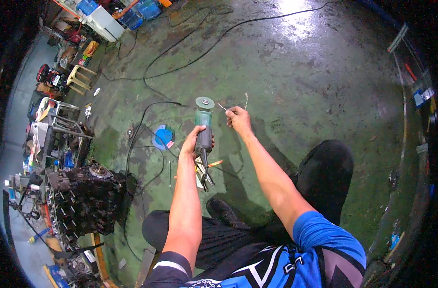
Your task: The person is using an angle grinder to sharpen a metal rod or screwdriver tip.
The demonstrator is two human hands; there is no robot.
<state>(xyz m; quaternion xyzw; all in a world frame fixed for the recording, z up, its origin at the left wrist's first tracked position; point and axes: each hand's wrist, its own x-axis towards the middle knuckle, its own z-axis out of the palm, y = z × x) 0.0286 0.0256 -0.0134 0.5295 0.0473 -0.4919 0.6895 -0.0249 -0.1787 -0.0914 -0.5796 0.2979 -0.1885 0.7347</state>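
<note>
My left hand (192, 142) is wrapped round the dark body of an angle grinder (204, 132), held out in front of me. Its round, pale grey-green disc (210, 102) faces up at the far end, and its cord hangs from the near end. To the right of the disc, my right hand (238, 120) pinches a thin, light-coloured strip or rod (222, 106), whose kind I cannot make out. The strip's tip points toward the disc, with a small gap between them. A thin pale strand (246, 99) shows just beyond the right hand.
Black cables (190, 62) snake over the green floor. A blue round object (163, 138) lies left of the grinder, with small tools (200, 174) below. An engine block (87, 197) stands at the left, near a cream plastic stool (79, 78). Blue water jugs (148, 8) stand far off.
</note>
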